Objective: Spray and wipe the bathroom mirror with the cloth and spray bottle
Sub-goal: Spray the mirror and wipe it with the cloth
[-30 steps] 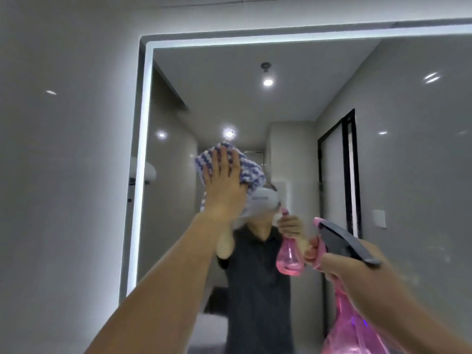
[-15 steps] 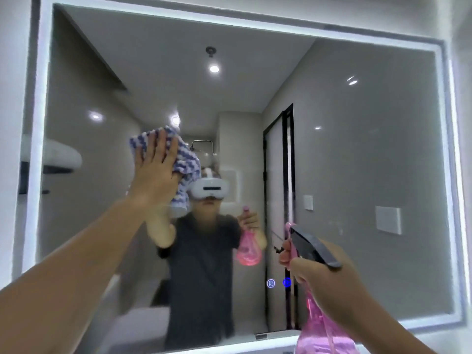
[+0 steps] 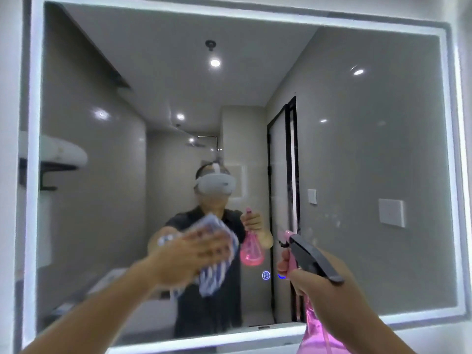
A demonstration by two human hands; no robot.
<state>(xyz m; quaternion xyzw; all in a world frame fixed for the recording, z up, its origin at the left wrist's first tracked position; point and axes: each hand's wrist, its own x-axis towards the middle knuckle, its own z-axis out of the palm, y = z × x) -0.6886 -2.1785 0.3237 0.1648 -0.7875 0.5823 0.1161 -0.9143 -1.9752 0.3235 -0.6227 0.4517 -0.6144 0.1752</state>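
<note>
A large wall mirror (image 3: 370, 154) with a lit white border fills the view. My left hand (image 3: 189, 256) presses a blue-and-white striped cloth (image 3: 217, 267) flat against the glass, low and left of centre; the hand is blurred by motion. At lower right my right hand (image 3: 329, 300) grips the neck of a pink spray bottle (image 3: 319, 333) with a dark trigger head (image 3: 310, 256), held in front of the mirror with the nozzle toward the glass. Faint droplets or smears show on the glass to the right of the bottle.
Two small lit touch icons (image 3: 266, 275) glow on the lower mirror. The reflection shows a person with a headset, a black-framed door and grey walls. A white fixture (image 3: 23, 146) hangs on the wall left of the mirror. A pale ledge (image 3: 255, 347) runs under the mirror.
My left hand has swept the cloth down and to the right across the glass, from upper left to lower centre. The view has shifted right. The right hand keeps its grip on the bottle.
</note>
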